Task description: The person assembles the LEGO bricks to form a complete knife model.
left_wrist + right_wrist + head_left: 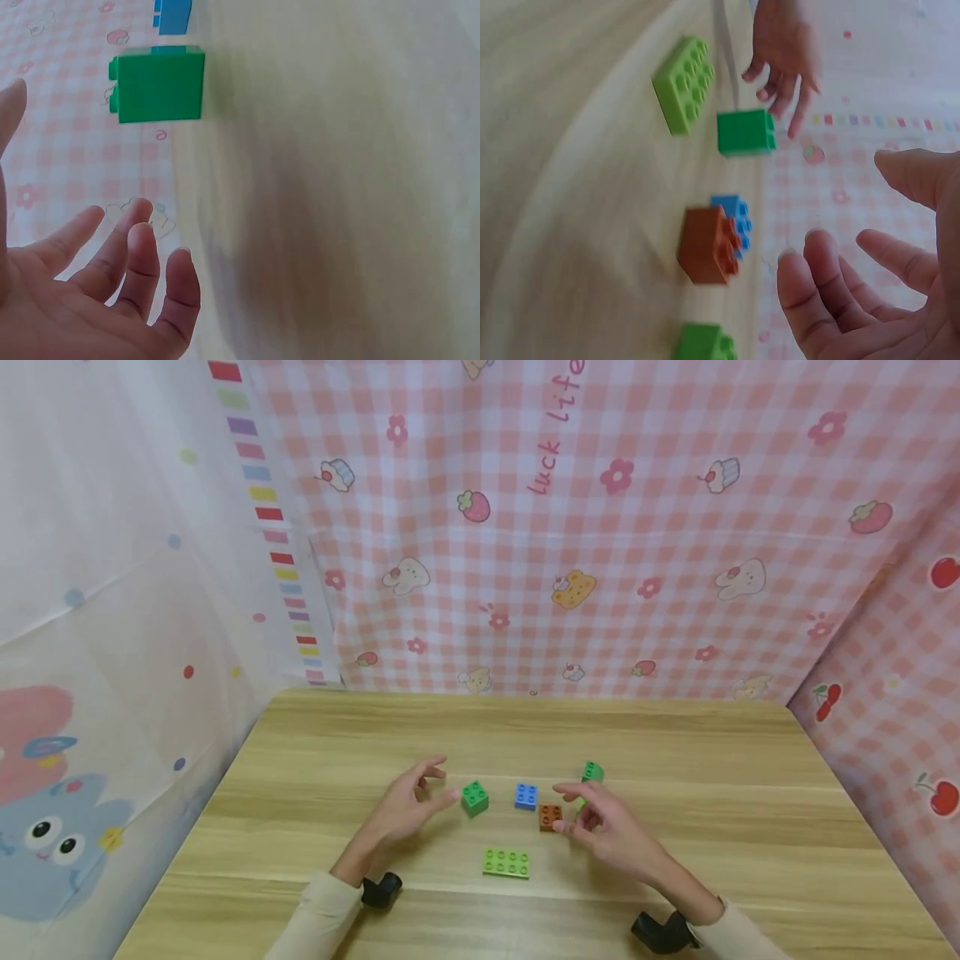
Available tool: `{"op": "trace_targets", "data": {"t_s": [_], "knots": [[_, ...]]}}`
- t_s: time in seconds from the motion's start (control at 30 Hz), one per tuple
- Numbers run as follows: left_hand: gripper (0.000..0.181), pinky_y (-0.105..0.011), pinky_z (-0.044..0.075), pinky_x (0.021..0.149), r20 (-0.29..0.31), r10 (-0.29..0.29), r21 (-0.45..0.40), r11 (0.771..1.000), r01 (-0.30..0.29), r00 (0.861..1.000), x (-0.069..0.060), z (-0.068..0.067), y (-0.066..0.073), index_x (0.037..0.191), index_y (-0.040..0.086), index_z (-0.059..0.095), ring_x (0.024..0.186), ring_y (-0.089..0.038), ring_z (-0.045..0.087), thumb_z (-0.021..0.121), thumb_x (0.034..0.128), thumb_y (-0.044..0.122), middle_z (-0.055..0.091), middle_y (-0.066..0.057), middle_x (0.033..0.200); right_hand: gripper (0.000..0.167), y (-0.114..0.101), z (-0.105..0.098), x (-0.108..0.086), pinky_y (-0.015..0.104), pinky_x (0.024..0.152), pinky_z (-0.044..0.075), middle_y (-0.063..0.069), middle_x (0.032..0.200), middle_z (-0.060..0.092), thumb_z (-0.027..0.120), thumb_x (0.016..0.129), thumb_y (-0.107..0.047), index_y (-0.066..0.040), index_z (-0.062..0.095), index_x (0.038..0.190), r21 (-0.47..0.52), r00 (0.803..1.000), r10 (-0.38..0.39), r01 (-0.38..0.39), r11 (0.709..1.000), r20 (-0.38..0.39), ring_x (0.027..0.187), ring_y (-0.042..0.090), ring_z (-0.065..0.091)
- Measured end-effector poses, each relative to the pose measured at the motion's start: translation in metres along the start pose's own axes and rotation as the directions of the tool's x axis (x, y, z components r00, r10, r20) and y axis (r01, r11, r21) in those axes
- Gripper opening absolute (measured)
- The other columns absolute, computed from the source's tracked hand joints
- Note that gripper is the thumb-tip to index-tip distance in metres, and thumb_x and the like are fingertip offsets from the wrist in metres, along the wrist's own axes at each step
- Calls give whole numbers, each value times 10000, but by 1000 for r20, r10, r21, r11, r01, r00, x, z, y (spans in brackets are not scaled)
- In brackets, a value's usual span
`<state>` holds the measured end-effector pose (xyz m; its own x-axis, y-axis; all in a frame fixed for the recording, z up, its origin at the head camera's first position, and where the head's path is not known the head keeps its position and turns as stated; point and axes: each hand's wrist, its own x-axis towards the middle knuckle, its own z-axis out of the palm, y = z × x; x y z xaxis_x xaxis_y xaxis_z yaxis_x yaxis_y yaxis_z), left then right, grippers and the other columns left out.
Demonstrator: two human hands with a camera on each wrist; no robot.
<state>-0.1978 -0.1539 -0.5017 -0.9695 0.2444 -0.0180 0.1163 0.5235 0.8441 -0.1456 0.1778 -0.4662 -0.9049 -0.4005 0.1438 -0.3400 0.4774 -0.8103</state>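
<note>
My left hand point(408, 806) is held with fingers spread just left of a green block point(474, 798); in the left wrist view its relaxed fingers point(180, 296) hold nothing. My right hand point(611, 831) hovers at the right of a brown block point(550, 817), thumb and fingers apart and holding nothing in the right wrist view. A blue block point(527, 796) lies between the green and brown ones. Nearer the front is a flat lime block point(506, 862). Another green block point(592, 771) stands behind my right hand, and a lime piece point(703, 343) is partly hidden beside that hand.
The blocks stand on a wood-grain table point(337, 727). A pink checked cloth point(525, 652) hangs behind the table's back edge, with more patterned cloth at the left and right sides. Black straps with dark mounts are on both wrists.
</note>
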Motion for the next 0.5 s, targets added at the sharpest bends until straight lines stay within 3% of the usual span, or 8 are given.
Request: {"op": "trace_targets", "data": {"t_s": [0.23, 0.37, 0.5], "knots": [[722, -352, 421, 831, 45, -13, -57, 998, 16, 999, 2, 10, -4, 1449, 152, 471, 1010, -211, 506, 766, 848, 423, 594, -65, 1237, 503, 0, 23, 1, 230, 663, 482, 118, 1071, 594, 714, 922, -215, -49, 545, 1365, 60, 990, 35, -44, 997, 139, 778, 88, 550], [743, -346, 414, 804, 64, -24, -57, 998, 27, 998, 4, 13, -5, 1445, 167, 475, 983, -205, 490, 779, 828, 448, 581, -54, 1225, 502, 1, 35, 1, 214, 643, 477, 131, 1042, 606, 707, 926, -181, 2, 531, 1359, 120, 979, 3, -28, 992, 206, 757, 73, 547], [758, -347, 404, 789, 88, -35, -48, 998, 39, 996, 6, 15, -5, 1438, 179, 481, 972, -206, 475, 787, 810, 475, 568, -40, 1207, 525, 3, 44, 0, 211, 582, 468, 98, 1010, 609, 705, 927, -187, 9, 507, 1373, 176, 961, 20, -71, 982, 275, 702, 70, 564]]}}
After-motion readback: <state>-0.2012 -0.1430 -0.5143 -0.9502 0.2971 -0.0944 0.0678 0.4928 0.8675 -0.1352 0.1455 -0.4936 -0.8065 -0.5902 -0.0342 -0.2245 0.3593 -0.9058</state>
